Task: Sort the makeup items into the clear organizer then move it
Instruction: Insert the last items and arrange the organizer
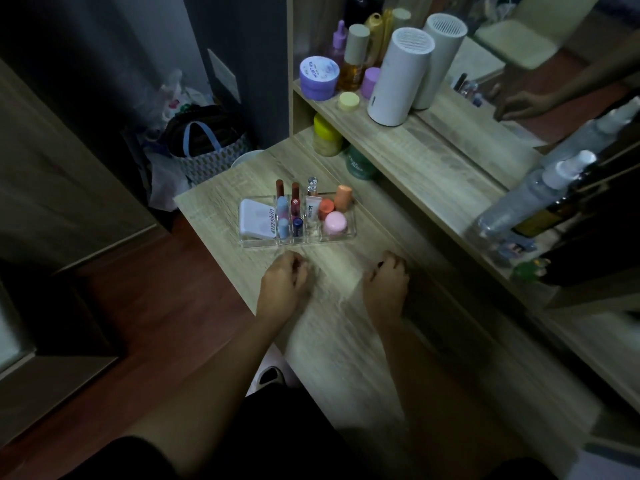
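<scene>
The clear organizer stands on the wooden vanity top near its left end. It holds a white compact on the left, several lipsticks and tubes in the middle slots, and a pink round jar with two orange containers on the right. My left hand rests on the table just in front of the organizer, fingers curled and holding nothing. My right hand lies to the right of it, also curled and holding nothing. Neither hand touches the organizer.
A raised shelf behind carries a purple jar, bottles and a white cylinder, with a mirror behind it. Clear spray bottles stand at right. A yellow-lidded jar and a green jar sit under the shelf. A patterned bag stands on the floor at left.
</scene>
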{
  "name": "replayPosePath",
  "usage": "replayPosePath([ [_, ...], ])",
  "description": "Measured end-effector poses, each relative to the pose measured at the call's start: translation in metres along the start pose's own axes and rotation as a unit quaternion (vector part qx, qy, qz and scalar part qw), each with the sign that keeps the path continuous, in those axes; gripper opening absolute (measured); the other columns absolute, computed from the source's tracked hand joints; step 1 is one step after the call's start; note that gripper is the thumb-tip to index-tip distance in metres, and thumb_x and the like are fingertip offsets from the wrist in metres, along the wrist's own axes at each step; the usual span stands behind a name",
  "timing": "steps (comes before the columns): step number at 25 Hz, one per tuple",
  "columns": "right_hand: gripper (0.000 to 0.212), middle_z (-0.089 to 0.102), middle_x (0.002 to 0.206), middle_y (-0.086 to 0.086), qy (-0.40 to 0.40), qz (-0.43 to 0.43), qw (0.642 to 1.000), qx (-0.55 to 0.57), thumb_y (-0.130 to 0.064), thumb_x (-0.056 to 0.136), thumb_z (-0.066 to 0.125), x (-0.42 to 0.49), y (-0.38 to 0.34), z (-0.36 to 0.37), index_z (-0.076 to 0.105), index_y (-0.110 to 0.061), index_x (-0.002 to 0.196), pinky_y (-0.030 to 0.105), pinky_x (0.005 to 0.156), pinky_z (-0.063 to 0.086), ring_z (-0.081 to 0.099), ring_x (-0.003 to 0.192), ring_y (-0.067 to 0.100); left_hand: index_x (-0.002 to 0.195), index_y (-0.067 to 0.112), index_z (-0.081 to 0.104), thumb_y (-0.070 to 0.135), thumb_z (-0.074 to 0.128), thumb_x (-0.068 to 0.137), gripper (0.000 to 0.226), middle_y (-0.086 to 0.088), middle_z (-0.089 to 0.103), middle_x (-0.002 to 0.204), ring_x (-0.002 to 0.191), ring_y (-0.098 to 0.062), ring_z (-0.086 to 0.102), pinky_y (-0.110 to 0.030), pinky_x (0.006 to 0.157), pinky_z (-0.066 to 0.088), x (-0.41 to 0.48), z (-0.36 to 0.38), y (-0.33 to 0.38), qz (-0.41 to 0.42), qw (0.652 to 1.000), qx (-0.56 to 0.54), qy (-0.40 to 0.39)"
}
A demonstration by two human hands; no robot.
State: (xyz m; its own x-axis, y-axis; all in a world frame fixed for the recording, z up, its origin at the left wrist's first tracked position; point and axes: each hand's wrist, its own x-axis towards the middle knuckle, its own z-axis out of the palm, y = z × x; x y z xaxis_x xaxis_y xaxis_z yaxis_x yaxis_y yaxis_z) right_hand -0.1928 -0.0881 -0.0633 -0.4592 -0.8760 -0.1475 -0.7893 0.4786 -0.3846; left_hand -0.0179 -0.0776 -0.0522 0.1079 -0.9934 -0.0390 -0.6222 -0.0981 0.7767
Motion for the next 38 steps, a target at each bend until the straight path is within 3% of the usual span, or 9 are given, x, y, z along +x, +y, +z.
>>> replayPosePath([
  [3,0.034,0.056,0.128,0.015,-0.021,0.009,1.0,0.018,-0.012,0.092,0.054,0.002,0.008,-0.002,0.052,-0.008,0.126,0.037,0.095,0.048,0.056,0.115,0.028,0.106,0.004,0.06,0.021,0.053,0.093,0.023,-0.019,0.067,0.1,0.092,-0.032,0.062,-0.038,0.08,0.048,-0.001,0.0,-0.005,0.052,0.995,0.063,-0.063],
  [6,0.032,0.062,0.119,0.013,-0.025,-0.037,0.985,0.169,-0.01,0.088,0.06,0.006,-0.005,-0.009,0.058,-0.008,0.12,0.034,0.09,0.05,0.06,0.108,0.026,0.12,0.004,0.055,0.022,0.052,0.093,0.033,-0.021,0.064,0.115,0.107,-0.034,0.057,-0.038,0.09,0.046,0.002,-0.003,-0.016,0.086,0.983,0.117,-0.114],
  [9,0.028,0.066,0.103,0.003,-0.072,-0.08,0.935,0.338,-0.009,0.083,0.067,0.009,-0.028,-0.023,0.062,-0.012,0.111,0.016,0.074,0.054,0.064,0.089,0.009,0.132,0.002,0.049,0.024,0.053,0.093,0.045,-0.021,0.051,0.138,0.128,-0.032,0.047,-0.038,0.109,0.038,0.008,-0.007,-0.027,0.147,0.964,0.166,-0.147],
  [12,0.027,0.066,0.092,-0.005,-0.1,-0.126,0.903,0.399,-0.007,0.081,0.07,0.018,-0.045,-0.03,0.063,-0.013,0.107,0.001,0.062,0.048,0.06,0.074,-0.009,0.141,0.002,0.037,0.029,0.051,0.094,0.056,-0.02,0.036,0.15,0.141,-0.033,0.031,-0.04,0.118,0.026,0.014,-0.007,-0.038,0.21,0.935,0.219,-0.185],
  [16,0.028,0.069,0.098,0.0,-0.116,-0.154,0.886,0.422,-0.005,0.082,0.068,0.028,-0.061,-0.023,0.064,-0.013,0.108,0.004,0.068,0.05,0.063,0.081,-0.001,0.148,0.011,0.017,0.045,0.038,0.096,0.066,-0.011,0.017,0.159,0.148,-0.028,0.01,-0.04,0.12,0.012,0.014,0.0,-0.054,0.215,0.907,0.283,-0.224],
  [19,0.029,0.069,0.099,0.0,-0.114,-0.161,0.889,0.414,-0.006,0.082,0.068,0.034,-0.068,-0.014,0.064,-0.013,0.11,0.006,0.071,0.052,0.063,0.082,-0.005,0.149,0.013,0.014,0.047,0.035,0.096,0.067,-0.008,0.014,0.159,0.148,-0.025,0.006,-0.038,0.118,0.005,0.012,0.003,-0.058,0.221,0.907,0.287,-0.214],
  [23,0.032,0.069,0.103,0.003,-0.119,-0.172,0.897,0.389,-0.004,0.082,0.067,0.039,-0.073,-0.001,0.063,-0.011,0.113,0.006,0.073,0.052,0.062,0.086,-0.005,0.149,0.014,0.014,0.048,0.035,0.096,0.066,-0.006,0.014,0.16,0.148,-0.024,0.006,-0.036,0.118,0.006,0.012,0.003,-0.06,0.219,0.906,0.295,-0.21],
  [28,0.034,0.071,0.107,0.01,-0.102,-0.194,0.905,0.365,0.001,0.08,0.068,0.036,-0.071,0.012,0.064,-0.007,0.113,0.007,0.075,0.053,0.067,0.089,0.007,0.147,0.011,0.022,0.045,0.04,0.095,0.065,-0.01,0.022,0.157,0.146,-0.028,0.014,-0.044,0.118,0.016,0.012,0.001,-0.058,0.223,0.905,0.294,-0.211],
  [38,0.025,0.069,0.099,0.005,-0.102,-0.155,0.916,0.357,0.0,0.082,0.067,0.03,-0.077,0.022,0.061,-0.005,0.106,-0.001,0.069,0.048,0.06,0.08,-0.007,0.149,0.014,0.014,0.046,0.036,0.096,0.065,-0.005,0.013,0.16,0.148,-0.023,0.005,-0.038,0.119,0.011,0.012,0.002,-0.056,0.21,0.909,0.286,-0.22],
])
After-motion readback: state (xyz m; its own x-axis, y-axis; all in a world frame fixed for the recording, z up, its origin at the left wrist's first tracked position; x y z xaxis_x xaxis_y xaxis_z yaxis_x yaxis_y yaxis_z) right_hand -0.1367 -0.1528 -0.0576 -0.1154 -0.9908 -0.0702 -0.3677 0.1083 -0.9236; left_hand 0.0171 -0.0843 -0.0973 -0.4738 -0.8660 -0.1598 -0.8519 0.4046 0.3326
